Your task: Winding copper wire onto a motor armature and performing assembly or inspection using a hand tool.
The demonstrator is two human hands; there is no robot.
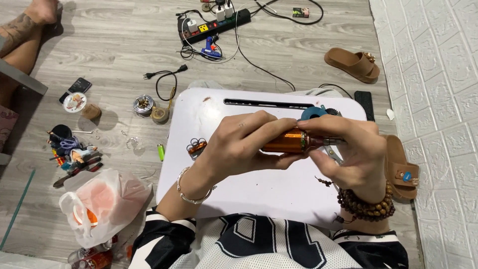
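My left hand (244, 144) wraps around a copper-wound motor armature (286, 141) held over a white lap table (239, 189). My right hand (348, 152) pinches the armature's shaft end, fingers closed on it. A smaller copper coil with wire loops (196, 147) lies on the table left of my left hand. A blue plastic ring (312, 113) and a dark gear (332, 112) lie just beyond my right hand. A silver bracelet circles my left wrist and a wooden bead bracelet (366, 205) my right.
A green lighter (161, 152), a solder spool (143, 104), a tape roll (160, 114), a plastic bag (102, 201) and small tools lie on the floor at left. A power strip (214, 25), a blue glue gun (211, 49), brown sandals (353, 65) and another person's legs (22, 35) are farther off.
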